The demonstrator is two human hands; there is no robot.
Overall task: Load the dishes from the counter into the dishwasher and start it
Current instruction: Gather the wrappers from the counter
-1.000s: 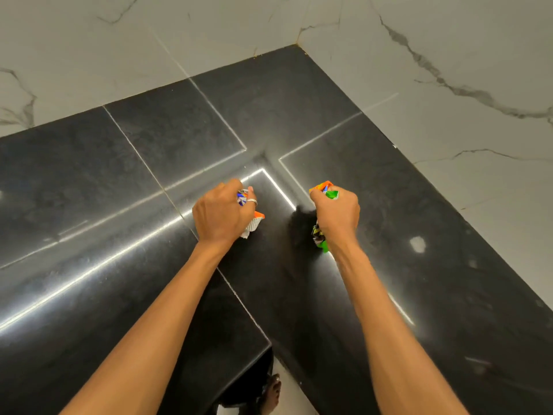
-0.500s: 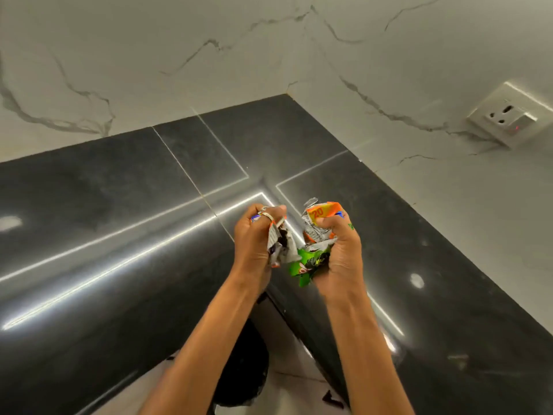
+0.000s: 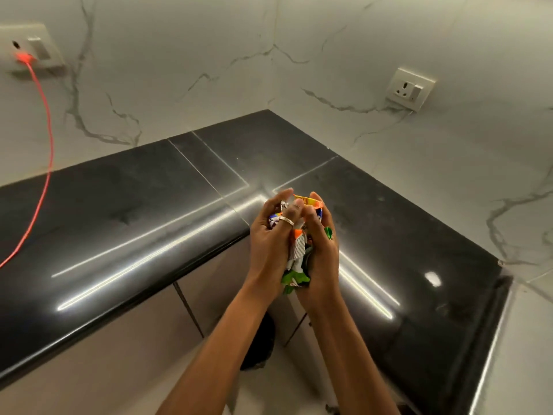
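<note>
The left hand [image 3: 269, 247], a metal ring [image 3: 286, 221] on 1 finger, and the right hand [image 3: 323, 256] cup a crumpled wad of orange, green and white plastic wrappers [image 3: 296, 259] between their palms. Fingers curl over it, and both forearms are raised at the inner corner of the glossy black stone worktop [image 3: 149, 211].

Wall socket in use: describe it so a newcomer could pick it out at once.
Start at the black countertop and follow the marble wall behind its left run to the upper left corner. The cream socket plate there, unlike the empty socket on the right wall, has a glowing red plug and a red cable trailing down.
</note>
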